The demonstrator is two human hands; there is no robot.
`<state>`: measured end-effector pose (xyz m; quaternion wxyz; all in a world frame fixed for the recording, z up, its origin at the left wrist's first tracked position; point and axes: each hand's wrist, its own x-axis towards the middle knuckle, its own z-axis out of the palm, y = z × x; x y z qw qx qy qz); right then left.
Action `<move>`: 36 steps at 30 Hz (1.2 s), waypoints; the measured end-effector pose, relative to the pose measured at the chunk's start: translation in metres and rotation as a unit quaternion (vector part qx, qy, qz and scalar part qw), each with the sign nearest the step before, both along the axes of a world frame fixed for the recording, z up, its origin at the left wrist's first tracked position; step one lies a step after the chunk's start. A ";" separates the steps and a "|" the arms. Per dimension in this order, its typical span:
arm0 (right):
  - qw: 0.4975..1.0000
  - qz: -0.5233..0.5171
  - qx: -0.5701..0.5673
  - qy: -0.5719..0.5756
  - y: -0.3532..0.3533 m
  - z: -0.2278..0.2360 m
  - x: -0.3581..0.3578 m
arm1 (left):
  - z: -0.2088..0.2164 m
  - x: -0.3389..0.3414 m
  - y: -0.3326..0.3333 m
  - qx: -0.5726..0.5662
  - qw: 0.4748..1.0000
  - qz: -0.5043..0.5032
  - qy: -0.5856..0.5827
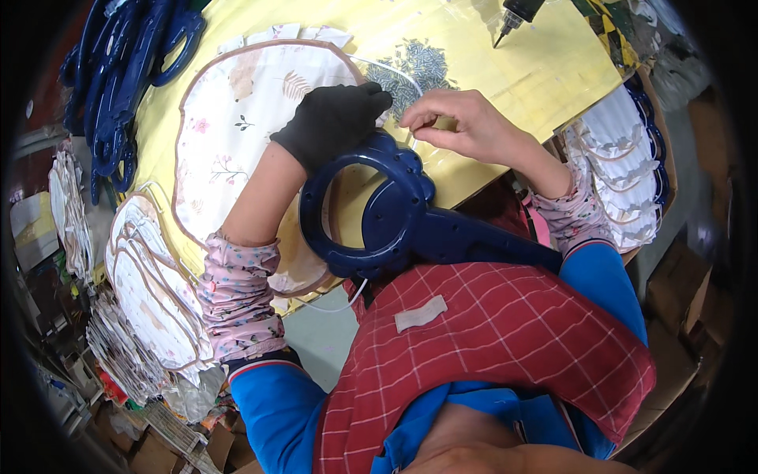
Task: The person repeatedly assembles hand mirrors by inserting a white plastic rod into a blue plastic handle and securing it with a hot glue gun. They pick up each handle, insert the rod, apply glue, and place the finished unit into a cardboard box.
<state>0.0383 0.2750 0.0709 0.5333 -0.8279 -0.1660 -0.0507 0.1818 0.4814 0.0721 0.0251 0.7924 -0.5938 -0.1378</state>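
My left hand [335, 122], in a black glove, is closed at the upper edge of a dark blue plastic frame [426, 229]. What its fingers grip is hidden. The frame has a round ring with a scalloped edge and a long handle pointing toward my right side. My bare right hand [470, 126] is pinched, and a white cord [407, 77] runs into its fingertips. Under my left forearm lies a flat fabric cover [245, 118] with a floral print and brown trim. The cord passes along the cover's far edge, and another length loops beneath the frame.
A heap of small grey screws [418, 67] lies on the yellow table [553, 71]. A power screwdriver [517, 17] hangs over the far side. Blue frames [118, 87] are piled at far left, with stacked fabric covers [150, 292] below. White ruffled pieces [620, 166] stand at right.
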 end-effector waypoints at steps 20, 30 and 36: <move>0.991 0.030 -0.108 -0.076 0.004 0.011 -0.023 | 0.012 -0.009 0.007 -0.152 0.983 0.080 0.068; 0.951 0.054 -0.226 -0.204 0.011 0.004 -0.025 | 0.031 -0.149 0.098 -0.335 0.889 0.287 0.123; 0.929 0.091 -0.259 -0.249 0.009 0.000 -0.006 | -0.004 -0.116 0.100 -0.342 0.890 0.282 0.105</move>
